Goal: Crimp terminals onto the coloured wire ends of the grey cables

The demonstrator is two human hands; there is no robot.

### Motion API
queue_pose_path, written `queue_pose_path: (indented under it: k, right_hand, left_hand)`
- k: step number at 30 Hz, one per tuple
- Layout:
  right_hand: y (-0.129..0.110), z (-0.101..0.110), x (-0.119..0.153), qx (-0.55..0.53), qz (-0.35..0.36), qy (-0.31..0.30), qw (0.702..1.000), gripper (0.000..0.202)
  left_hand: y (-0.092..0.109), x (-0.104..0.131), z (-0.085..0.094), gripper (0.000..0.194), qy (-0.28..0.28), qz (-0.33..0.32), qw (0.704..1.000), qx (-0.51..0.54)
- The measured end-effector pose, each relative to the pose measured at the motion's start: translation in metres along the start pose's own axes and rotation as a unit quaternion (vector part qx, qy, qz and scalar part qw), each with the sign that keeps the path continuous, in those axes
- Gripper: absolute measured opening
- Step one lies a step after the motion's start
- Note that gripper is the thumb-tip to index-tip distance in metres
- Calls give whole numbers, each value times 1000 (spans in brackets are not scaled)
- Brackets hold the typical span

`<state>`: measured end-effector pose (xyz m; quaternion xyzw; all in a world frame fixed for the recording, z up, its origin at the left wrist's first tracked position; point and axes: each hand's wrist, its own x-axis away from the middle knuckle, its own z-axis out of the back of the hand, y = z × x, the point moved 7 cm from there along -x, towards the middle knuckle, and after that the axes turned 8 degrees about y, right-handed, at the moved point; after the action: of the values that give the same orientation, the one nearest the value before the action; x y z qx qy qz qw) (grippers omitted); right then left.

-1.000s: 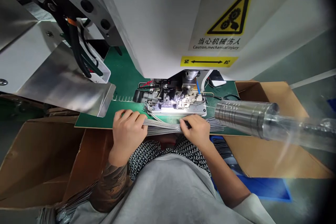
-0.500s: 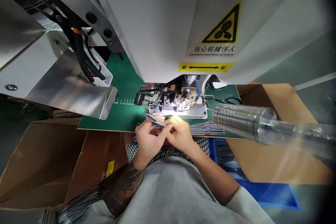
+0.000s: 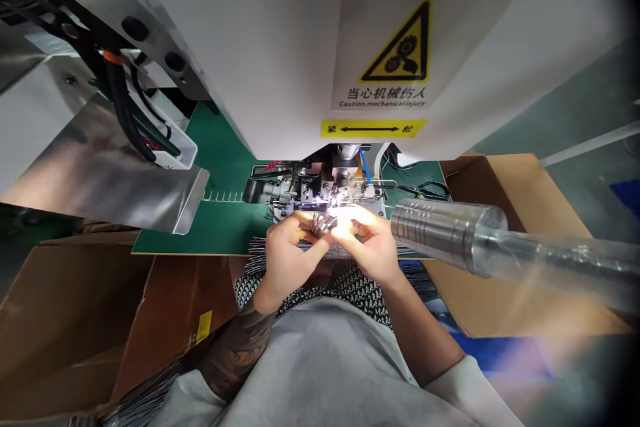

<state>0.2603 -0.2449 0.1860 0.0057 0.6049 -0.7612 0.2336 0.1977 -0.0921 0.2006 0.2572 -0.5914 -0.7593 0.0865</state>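
Observation:
My left hand (image 3: 293,253) is closed around a small bunch of thin wires (image 3: 324,223), whose ends show between the two hands. From the other side my right hand (image 3: 373,247) pinches at the same wires, its fingertips lit brightly by the machine's lamp. Both hands are just in front of the crimping head (image 3: 345,177) of a terminal press. More grey wires (image 3: 257,257) lie at the front edge of the green table (image 3: 165,240), partly hidden behind my hands.
A strip of metal terminals (image 3: 223,197) runs into the press from the left. On the right, a ribbed metal cylinder (image 3: 445,230) juts in, near black-handled cutters (image 3: 433,191). Cardboard boxes (image 3: 540,280) flank the table. The white machine housing (image 3: 280,47) hangs overhead.
My hands have moved slightly apart, the right one shifting rightward. The bunch of wires has turned, so its ends now face up between my fingers. The view has shifted a little.

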Motion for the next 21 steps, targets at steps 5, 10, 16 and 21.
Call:
queue_pose_path:
  k: [5, 10, 16, 21]
  right_hand:
    - [7, 0, 0, -71, -79, 24, 994, 25]
    - [41, 8, 16, -72, -162, 61, 982, 30]
    - [65, 9, 25, -80, -208, 96, 970, 26]
    - [52, 4, 18, -94, -179, 75, 977, 29]
  left_hand:
    - [3, 1, 16, 13, 61, -109, 974, -190]
    - [-11, 14, 44, 18, 68, -101, 943, -309]
    - [-27, 23, 51, 21, 122, 39, 983, -131]
    - [-21, 13, 28, 17, 117, 59, 990, -44]
